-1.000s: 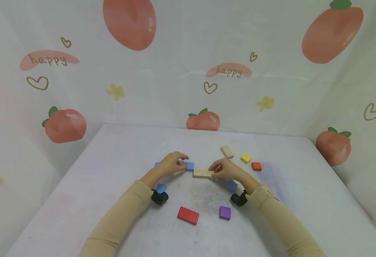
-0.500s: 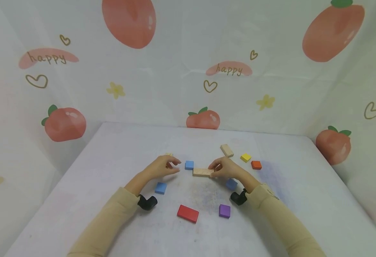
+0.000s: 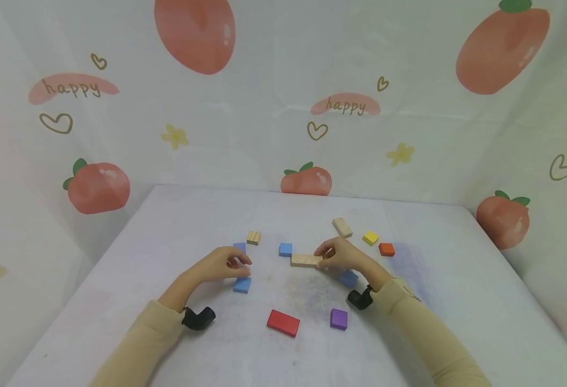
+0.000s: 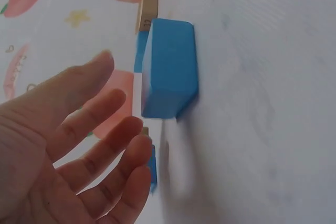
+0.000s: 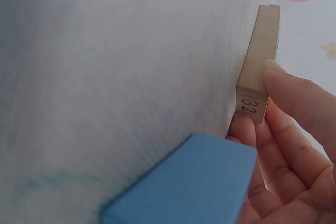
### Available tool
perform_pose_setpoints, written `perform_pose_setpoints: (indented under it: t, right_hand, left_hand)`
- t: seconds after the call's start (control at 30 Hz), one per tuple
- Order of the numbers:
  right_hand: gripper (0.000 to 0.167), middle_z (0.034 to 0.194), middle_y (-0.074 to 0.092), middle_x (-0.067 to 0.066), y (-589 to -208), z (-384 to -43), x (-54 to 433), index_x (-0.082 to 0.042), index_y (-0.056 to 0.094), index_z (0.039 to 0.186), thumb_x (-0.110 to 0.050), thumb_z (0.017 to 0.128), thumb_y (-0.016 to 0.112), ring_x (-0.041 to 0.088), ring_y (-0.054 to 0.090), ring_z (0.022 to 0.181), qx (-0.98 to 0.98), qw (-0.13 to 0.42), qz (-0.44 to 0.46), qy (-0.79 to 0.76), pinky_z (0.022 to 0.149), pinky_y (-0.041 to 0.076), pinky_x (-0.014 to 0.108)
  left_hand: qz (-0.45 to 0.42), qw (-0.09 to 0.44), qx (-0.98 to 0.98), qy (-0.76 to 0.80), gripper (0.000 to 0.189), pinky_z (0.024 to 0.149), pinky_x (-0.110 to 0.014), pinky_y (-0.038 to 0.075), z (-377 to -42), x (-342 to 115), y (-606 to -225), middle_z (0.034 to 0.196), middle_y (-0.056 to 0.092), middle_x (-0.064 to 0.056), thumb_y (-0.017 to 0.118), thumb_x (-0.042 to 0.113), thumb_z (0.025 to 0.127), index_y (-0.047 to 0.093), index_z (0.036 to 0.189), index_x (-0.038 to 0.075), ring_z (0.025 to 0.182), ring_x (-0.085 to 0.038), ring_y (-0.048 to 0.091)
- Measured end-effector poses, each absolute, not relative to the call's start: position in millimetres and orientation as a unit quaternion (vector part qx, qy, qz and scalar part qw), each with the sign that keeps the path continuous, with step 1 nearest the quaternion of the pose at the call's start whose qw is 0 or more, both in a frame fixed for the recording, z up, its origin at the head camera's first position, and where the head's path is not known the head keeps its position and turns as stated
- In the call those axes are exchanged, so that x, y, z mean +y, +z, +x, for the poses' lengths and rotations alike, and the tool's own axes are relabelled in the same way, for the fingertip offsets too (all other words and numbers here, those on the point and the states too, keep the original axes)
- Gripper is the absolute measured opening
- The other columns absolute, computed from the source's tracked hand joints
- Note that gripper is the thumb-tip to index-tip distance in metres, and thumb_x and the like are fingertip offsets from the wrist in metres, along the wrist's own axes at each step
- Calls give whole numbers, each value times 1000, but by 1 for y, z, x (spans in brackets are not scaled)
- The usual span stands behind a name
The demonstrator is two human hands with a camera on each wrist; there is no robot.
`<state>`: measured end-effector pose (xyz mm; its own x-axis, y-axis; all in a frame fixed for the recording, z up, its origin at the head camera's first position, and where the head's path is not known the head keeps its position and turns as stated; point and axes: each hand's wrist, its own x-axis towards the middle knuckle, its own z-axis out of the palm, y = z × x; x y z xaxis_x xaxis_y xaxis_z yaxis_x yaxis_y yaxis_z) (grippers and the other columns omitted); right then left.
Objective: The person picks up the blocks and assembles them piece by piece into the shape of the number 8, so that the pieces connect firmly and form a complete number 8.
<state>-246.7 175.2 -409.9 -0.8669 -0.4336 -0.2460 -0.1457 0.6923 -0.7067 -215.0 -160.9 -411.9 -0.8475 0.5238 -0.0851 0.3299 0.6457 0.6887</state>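
Note:
In the head view my right hand (image 3: 340,254) pinches one end of a long plain wooden block (image 3: 304,260) lying on the table. The right wrist view shows the thumb on its face and the number 32 on its end (image 5: 249,104). A small blue block (image 3: 285,249) sits at its far left corner. My left hand (image 3: 222,264) has relaxed, spread fingers and holds nothing. It hovers just behind a second blue block (image 3: 242,285), large in the left wrist view (image 4: 172,66). Another blue block (image 3: 348,278) lies under my right wrist.
A red block (image 3: 283,323) and a purple block (image 3: 339,319) lie nearer me. Farther back are a striped wooden block (image 3: 253,237), a partly hidden blue block (image 3: 240,246), a wooden block (image 3: 342,227), a yellow block (image 3: 370,238) and an orange block (image 3: 387,249).
My left hand has moved left and nearer to me, away from the blue block by the wooden block, to the front left blue block. My right hand has kept its pinch on the wooden block.

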Motion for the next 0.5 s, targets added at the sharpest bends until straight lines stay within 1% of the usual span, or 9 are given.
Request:
perform_pose_setpoints:
  t: [0.13,0.3,0.5]
  right_hand:
    - [26,96,66,9,-410,-247,176,-2,67,103,-14,80,72,13,55,81,896,201,-163,-360,69,49,23]
    - [26,96,66,11,-410,-247,176,0,67,103,-12,80,72,13,56,80,894,197,-170,-365,67,49,23]
    - [26,97,66,11,-409,-246,177,-1,67,103,-13,80,72,14,56,82,895,197,-171,-362,69,49,23]
  left_hand:
    - [242,154,889,358,33,73,-21,46,-210,-171,-417,101,67,-5,73,27,79,67,105,7,81,-8,54]
    - [260,167,874,375,36,71,-19,46,-205,-177,-421,102,67,-8,75,26,78,67,107,5,79,-6,52]
    - [261,169,877,366,38,73,-19,45,-201,-177,-422,101,66,-5,77,26,76,67,108,8,83,-9,52]
